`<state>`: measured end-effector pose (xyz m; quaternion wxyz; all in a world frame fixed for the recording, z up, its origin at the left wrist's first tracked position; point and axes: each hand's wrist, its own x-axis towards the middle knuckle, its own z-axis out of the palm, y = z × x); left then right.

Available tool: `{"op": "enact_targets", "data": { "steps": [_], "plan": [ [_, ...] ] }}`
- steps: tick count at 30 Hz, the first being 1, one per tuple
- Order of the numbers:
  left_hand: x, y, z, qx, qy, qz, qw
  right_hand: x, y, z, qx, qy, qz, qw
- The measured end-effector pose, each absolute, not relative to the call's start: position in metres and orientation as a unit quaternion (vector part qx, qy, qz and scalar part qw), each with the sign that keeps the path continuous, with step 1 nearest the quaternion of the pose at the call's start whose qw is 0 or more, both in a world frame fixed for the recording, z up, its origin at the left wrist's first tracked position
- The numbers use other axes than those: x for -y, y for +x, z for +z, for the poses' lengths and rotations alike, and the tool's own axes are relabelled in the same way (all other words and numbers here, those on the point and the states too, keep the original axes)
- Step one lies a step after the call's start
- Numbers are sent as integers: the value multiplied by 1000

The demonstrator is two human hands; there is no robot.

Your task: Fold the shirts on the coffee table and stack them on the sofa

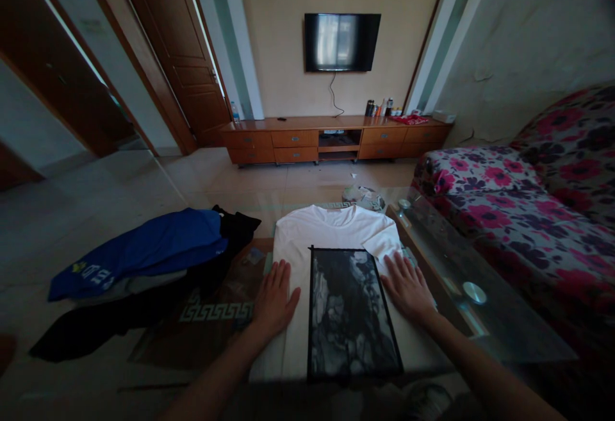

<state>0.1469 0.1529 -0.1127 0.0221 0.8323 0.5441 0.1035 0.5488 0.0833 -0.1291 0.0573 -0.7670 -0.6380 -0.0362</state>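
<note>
A white T-shirt (295,235) lies spread on a glass-topped table, its neckline toward the far side. A dark rectangular print (350,312) with grey marbled shapes covers its middle. My left hand (277,296) rests flat on the shirt's left side, fingers stretched out. On the right side, just below the sleeve (384,236), my right hand (408,286) lies flat with its fingers spread. That sleeve is folded inward over the shirt's body. Neither hand grips anything. The shirt's lower edge is dim and hard to make out.
Blue and black clothes (154,254) lie heaped on the table's left part. The glass tabletop (509,318) reaches right toward a floral sofa (485,177). Beyond stand a low wooden cabinet (295,141) and a wall-mounted television (342,41). A plastic bag (362,197) shows behind the shirt.
</note>
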Motion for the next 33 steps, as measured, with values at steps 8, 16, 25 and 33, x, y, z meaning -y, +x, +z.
{"op": "enact_targets", "data": {
  "steps": [8,16,25,33],
  "plan": [
    [-183,147,-113,-551,827,112,19,-121,553,-132,638,-768,-33,40],
    [-235,139,-119,-540,832,128,12,-171,553,-130,641,-766,-10,35],
    [-235,132,-91,-545,807,226,28,-166,558,-113,609,-768,-21,200],
    [-185,98,-46,-576,765,246,152,-106,578,-87,601,-759,32,250]
  ]
}}
